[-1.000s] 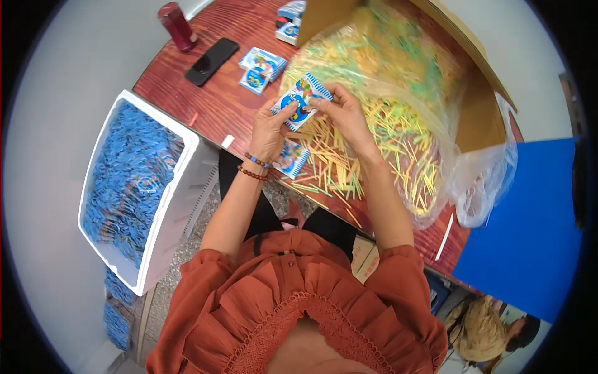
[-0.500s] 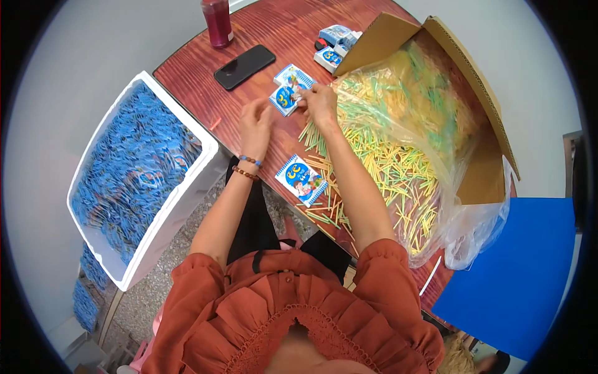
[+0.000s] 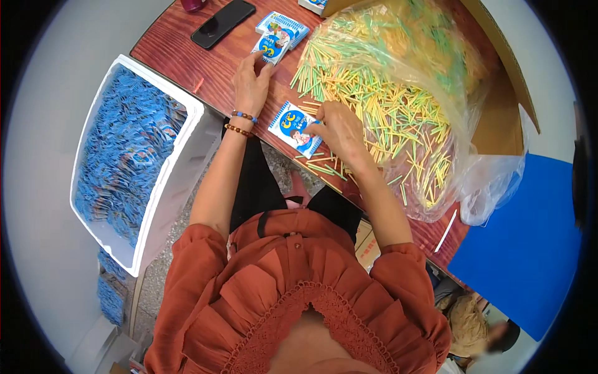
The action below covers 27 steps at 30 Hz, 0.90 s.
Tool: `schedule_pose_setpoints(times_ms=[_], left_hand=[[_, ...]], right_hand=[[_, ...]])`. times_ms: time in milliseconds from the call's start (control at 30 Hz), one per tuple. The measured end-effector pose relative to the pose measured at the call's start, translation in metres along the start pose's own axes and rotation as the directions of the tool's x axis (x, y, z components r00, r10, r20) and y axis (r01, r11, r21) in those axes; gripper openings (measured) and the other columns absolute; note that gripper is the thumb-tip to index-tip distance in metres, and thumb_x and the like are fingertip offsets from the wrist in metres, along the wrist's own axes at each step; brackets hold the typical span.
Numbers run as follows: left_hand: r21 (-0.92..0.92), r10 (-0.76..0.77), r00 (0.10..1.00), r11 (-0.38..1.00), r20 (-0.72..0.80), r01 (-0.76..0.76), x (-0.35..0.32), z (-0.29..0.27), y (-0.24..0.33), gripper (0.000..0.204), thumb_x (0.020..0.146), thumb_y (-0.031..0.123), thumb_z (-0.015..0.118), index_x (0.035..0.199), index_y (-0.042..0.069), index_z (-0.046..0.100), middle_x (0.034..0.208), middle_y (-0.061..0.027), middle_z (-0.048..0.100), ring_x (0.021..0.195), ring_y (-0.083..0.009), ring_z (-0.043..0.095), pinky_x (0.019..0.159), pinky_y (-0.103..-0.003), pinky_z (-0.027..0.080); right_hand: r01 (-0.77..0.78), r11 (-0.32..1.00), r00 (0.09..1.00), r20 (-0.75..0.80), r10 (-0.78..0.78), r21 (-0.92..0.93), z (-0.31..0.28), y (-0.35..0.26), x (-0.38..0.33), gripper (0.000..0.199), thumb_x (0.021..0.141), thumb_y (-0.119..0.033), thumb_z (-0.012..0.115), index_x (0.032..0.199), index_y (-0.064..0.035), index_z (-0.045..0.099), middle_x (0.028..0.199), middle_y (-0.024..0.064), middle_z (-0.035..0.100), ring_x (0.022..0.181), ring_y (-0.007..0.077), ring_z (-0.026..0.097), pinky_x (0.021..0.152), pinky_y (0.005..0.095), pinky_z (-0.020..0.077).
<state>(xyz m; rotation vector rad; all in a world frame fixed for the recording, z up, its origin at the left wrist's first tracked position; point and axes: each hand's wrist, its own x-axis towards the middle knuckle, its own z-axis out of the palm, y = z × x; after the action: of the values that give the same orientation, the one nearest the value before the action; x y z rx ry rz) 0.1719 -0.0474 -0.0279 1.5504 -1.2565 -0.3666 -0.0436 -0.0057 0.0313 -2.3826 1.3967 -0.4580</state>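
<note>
The right hand (image 3: pixel 336 128) pinches the near blue-and-white packet (image 3: pixel 296 128) by its right edge, fingers closed on it, the packet lying flat at the table's front edge. The left hand (image 3: pixel 250 81) rests farther out, fingertips pressed on a second packet (image 3: pixel 271 47) that overlaps another of the same kind – whether it grips or merely touches it I cannot tell. Beaded bracelets (image 3: pixel 240 122) circle the left wrist.

The surface is a reddish-brown wooden table (image 3: pixel 187 53), its grain plain where bare. Just right of the hands, thin yellow and green sticks (image 3: pixel 380 118) spill out of a clear plastic bag (image 3: pixel 492 187) – the bag lies in an opened cardboard box (image 3: pixel 504 106). Some sticks lie loose on the wood under the right wrist.

Below the table's left end stands a white foam box (image 3: pixel 180 162) heaped with blue packets, on a grey floor (image 3: pixel 43 206). Farther back on the table lies a black phone (image 3: pixel 223 22). A blue panel (image 3: pixel 529 249) fills the right side beyond the table.
</note>
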Motion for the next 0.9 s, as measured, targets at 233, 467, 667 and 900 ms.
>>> schedule_pose_setpoints(times_ms=[233,467,667,900], left_hand=[[-0.332,-0.199,0.938,0.897,0.283,0.29,-0.044,-0.02,0.022,0.024,0.086,0.016,0.063,0.103,-0.002,0.065,0.097,-0.0141,0.065,0.085,-0.0223,0.063,0.077,-0.032,0.049],[-0.101,0.181,0.948,0.982,0.261,-0.159,-0.056,-0.021,0.043,0.023,0.084,0.014,0.068,0.101,0.0,0.065,0.099,-0.0098,0.063,0.08,-0.0164,0.059,0.073,-0.029,0.048],[-0.563,-0.116,0.844,0.697,0.524,0.445,-0.055,-0.02,0.06,0.01,0.09,0.012,0.065,0.092,0.003,0.064,0.088,0.0016,0.064,0.079,-0.004,0.057,0.068,-0.02,0.047],[-0.579,-0.185,0.81,0.612,0.556,0.538,-0.073,-0.015,0.086,0.009,0.088,0.008,0.065,0.095,0.002,0.065,0.087,-0.0015,0.067,0.075,-0.0047,0.06,0.066,-0.02,0.049]], right_hand=[[0.011,0.987,0.978,-0.21,0.023,0.158,0.02,0.012,-0.012,0.018,0.074,-0.02,0.071,0.069,-0.0045,0.064,0.069,0.0096,0.062,0.069,0.0281,0.059,0.064,0.0394,0.0446],[0.13,0.968,0.956,-0.288,-0.064,0.217,0.007,0.017,-0.003,0.016,0.083,-0.021,0.064,0.083,-0.0064,0.071,0.077,0.0065,0.066,0.072,0.0237,0.061,0.066,0.0344,0.0465],[-0.15,0.439,0.981,0.08,0.174,0.886,-0.004,0.016,-0.011,0.008,0.085,-0.01,0.068,0.082,-0.0035,0.065,0.07,-0.0048,0.059,0.059,0.0014,0.049,0.05,0.0191,0.0359],[-0.159,0.43,0.96,0.038,0.276,0.889,-0.01,0.015,-0.037,0.011,0.086,-0.014,0.069,0.081,-0.0038,0.067,0.061,-0.0062,0.055,0.05,0.0002,0.041,0.044,0.0186,0.028]])
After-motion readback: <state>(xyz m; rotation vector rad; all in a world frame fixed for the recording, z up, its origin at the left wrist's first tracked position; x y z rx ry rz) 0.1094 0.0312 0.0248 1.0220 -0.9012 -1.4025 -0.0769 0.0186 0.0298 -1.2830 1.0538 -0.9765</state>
